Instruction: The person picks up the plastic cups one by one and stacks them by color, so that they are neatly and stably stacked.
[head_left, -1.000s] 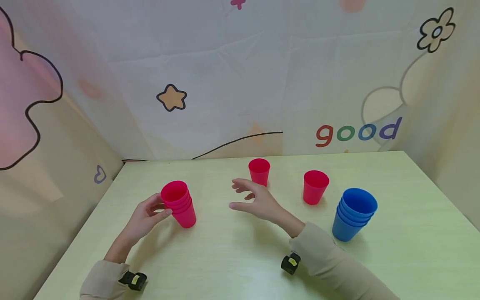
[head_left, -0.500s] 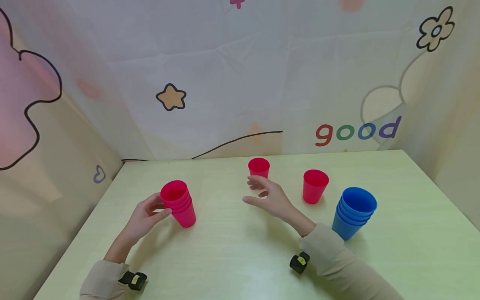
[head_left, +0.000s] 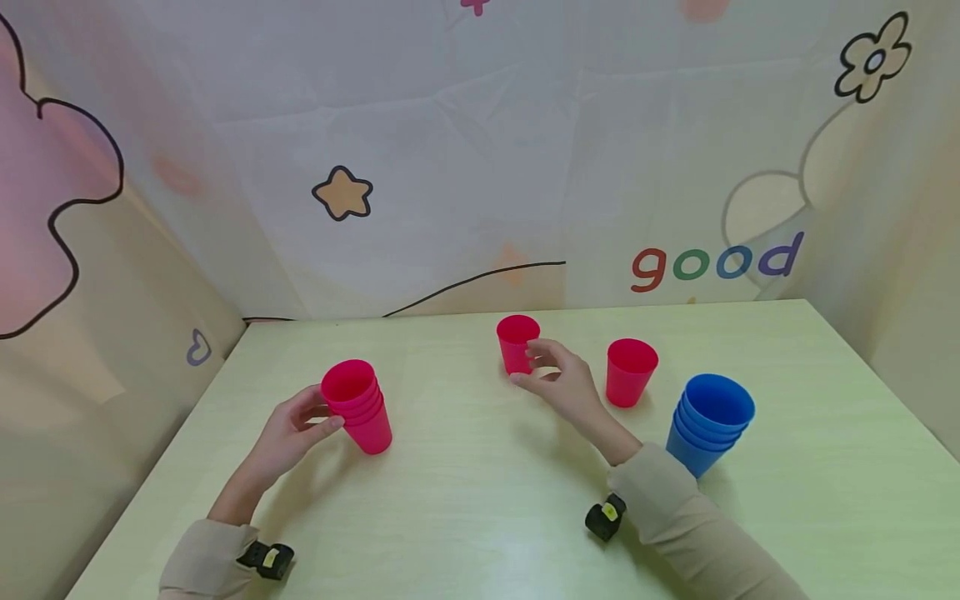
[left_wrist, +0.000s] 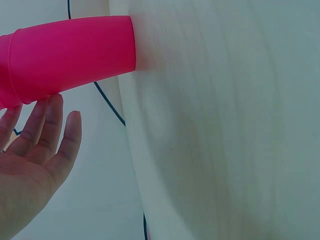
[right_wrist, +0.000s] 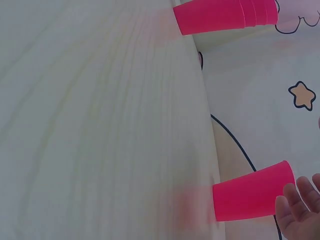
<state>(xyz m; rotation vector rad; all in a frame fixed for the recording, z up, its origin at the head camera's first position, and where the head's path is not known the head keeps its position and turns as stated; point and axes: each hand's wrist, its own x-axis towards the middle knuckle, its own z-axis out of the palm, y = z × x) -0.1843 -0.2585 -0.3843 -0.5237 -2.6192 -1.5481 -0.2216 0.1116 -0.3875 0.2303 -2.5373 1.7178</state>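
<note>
On the left of the table, a stack of three pinkish-red plastic cups (head_left: pixel 365 421) stands upright, one nested in another. My left hand (head_left: pixel 294 437) holds this stack near its rims, thumb in front and fingers on the far side; in the left wrist view the fingertips (left_wrist: pixel 56 100) meet the cup wall. At the back middle stands a single red cup (head_left: pixel 516 340). My right hand (head_left: pixel 566 385) is at its right side, fingers loosely bent, thumb low in front. In the right wrist view, fingertips (right_wrist: pixel 289 192) overlap that cup's rim end; whether they touch cannot be told.
Another single red cup (head_left: pixel 632 373) stands right of my right hand. Farther right is a stack of blue cups (head_left: pixel 708 427), close to the right sleeve (head_left: pixel 675 508). A printed cloth (head_left: pixel 450 167) hangs behind the pale table (head_left: pixel 450 533).
My right hand has moved right and slightly away from me, from left of the back red cup to its right side. The left hand and its stack have stayed put.
</note>
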